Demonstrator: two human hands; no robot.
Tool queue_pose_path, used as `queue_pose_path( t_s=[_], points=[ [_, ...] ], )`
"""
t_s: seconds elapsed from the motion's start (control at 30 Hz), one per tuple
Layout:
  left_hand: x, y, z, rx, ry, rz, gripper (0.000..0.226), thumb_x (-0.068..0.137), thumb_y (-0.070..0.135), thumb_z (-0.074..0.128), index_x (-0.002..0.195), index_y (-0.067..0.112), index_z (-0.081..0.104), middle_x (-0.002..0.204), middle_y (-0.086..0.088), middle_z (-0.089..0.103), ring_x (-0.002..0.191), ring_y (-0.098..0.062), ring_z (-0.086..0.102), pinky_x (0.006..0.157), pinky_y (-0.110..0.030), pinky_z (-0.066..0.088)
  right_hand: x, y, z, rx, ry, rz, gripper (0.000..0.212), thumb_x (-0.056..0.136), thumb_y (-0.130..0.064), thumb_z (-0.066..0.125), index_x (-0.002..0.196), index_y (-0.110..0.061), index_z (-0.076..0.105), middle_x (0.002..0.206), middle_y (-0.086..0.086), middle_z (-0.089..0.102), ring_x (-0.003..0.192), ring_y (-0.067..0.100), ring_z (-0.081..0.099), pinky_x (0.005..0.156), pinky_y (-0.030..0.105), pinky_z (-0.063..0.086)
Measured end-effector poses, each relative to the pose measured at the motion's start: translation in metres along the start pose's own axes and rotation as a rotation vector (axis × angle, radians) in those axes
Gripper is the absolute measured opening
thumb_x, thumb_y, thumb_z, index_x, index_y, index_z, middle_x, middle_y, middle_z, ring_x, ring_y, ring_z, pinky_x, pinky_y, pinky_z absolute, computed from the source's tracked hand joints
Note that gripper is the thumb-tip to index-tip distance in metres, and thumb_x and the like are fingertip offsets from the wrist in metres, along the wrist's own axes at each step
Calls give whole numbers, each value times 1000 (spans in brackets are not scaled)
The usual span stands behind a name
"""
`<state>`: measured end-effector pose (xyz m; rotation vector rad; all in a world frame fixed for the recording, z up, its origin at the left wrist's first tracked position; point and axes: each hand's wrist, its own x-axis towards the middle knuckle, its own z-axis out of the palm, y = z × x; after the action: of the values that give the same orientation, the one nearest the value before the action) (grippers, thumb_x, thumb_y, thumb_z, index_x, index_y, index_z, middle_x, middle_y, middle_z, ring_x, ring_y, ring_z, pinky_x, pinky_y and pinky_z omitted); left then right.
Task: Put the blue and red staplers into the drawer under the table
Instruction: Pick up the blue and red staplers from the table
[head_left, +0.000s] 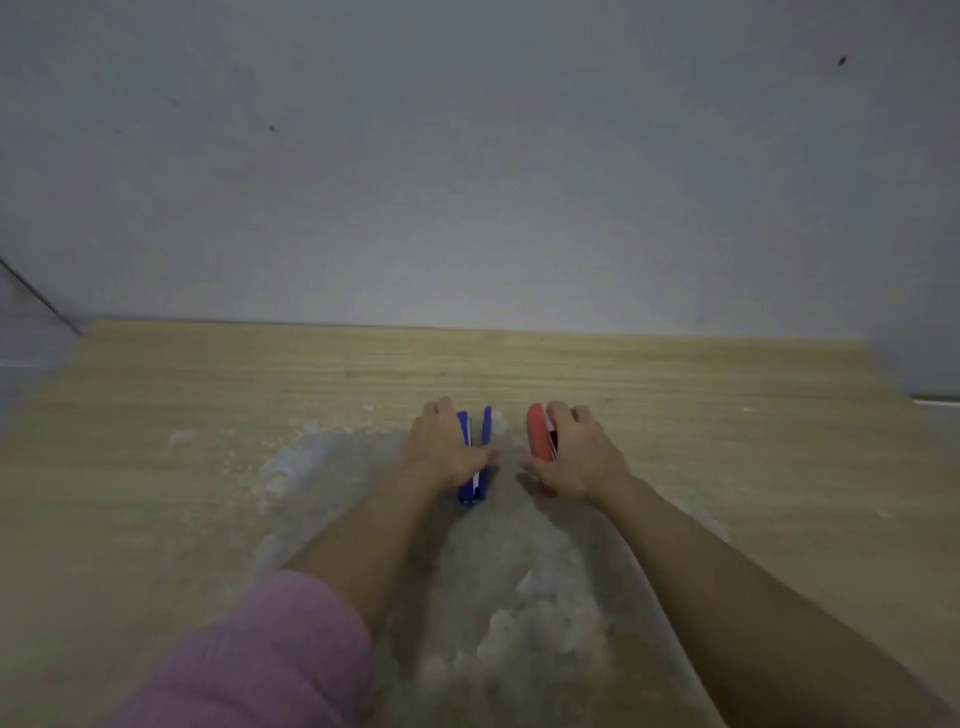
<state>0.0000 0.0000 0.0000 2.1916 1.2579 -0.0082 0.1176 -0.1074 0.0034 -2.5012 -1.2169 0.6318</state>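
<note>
Two staplers are counted: one blue stapler (475, 470) and one red stapler (540, 439). Two hands are counted, a left hand (441, 449) and a right hand (579, 457), one at each stapler. One pink sleeve (260, 660) is noted. One wooden table (156, 467) is recorded. One grey wall (467, 182) is recorded, with two dark specks counted on it.

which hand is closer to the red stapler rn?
Right. The right hand is wrapped around the red stapler on the table. The left hand is off to its left, gripping the blue stapler instead.
</note>
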Motion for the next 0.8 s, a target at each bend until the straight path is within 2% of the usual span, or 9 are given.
queue_pose_path(
  t_s=[0.2,0.37,0.5,0.57,0.6,0.63,0.67,0.73,0.8],
  points=[
    [1,-3,28,22,-50,-114,86,72,43,72,133,2,28,134,-16,38,121,-31,43,98,-39,42,5,8,17,-59,9,54,82,80,-36,66,144,-16,18,137,16,38,123,35,38,95,46,42],
    [1,-4,30,9,1,-105,63,79,30,68,126,0,39,127,-18,45,112,-32,50,88,-36,46,5,16,26,11,4,73,81,84,-28,63,147,-21,13,130,21,50,117,38,48,94,46,45],
    [-8,0,29,-207,1,-151,38,79,24,67,105,1,54,102,-18,61,87,-30,61,69,-35,50,-7,22,21,84,30,108,66,83,-24,62,139,-16,27,126,21,56,112,39,53,91,43,46],
    [-19,5,28,-350,-6,-138,15,82,18,64,81,5,59,79,-15,64,66,-22,63,60,-31,53,-19,26,18,223,55,147,61,84,-21,61,137,-12,32,126,19,57,113,38,54,89,37,44],
    [-27,9,28,-431,-14,-136,12,83,14,63,74,7,58,73,-12,62,57,-14,61,53,-25,52,-27,29,15,323,70,176,58,85,-20,60,136,-11,34,127,18,57,113,36,55,88,34,43],
    [-36,14,28,-506,-34,-131,7,83,11,62,79,5,61,75,-10,62,54,-9,60,50,-21,49,-34,32,13,444,77,219,55,85,-19,60,134,-10,36,127,16,57,113,35,56,87,33,44],
    [-45,19,29,-576,-51,-122,13,84,10,62,94,2,62,85,-10,63,61,-10,61,53,-20,49,-41,35,12,576,78,270,55,85,-19,60,134,-11,36,127,14,57,110,34,58,87,34,47],
    [-63,31,31,-681,-84,-101,39,84,12,63,120,1,52,105,-9,61,80,-19,60,63,-27,52,-59,44,7,795,69,350,58,85,-20,62,135,-12,34,124,14,58,95,32,64,80,41,54],
    [-83,44,31,-738,-120,-68,44,85,13,62,125,4,48,112,-11,61,85,-25,62,66,-37,57,-81,55,-1,921,51,368,63,86,-19,63,140,-13,30,124,16,56,84,25,63,68,39,55]
  ],
)
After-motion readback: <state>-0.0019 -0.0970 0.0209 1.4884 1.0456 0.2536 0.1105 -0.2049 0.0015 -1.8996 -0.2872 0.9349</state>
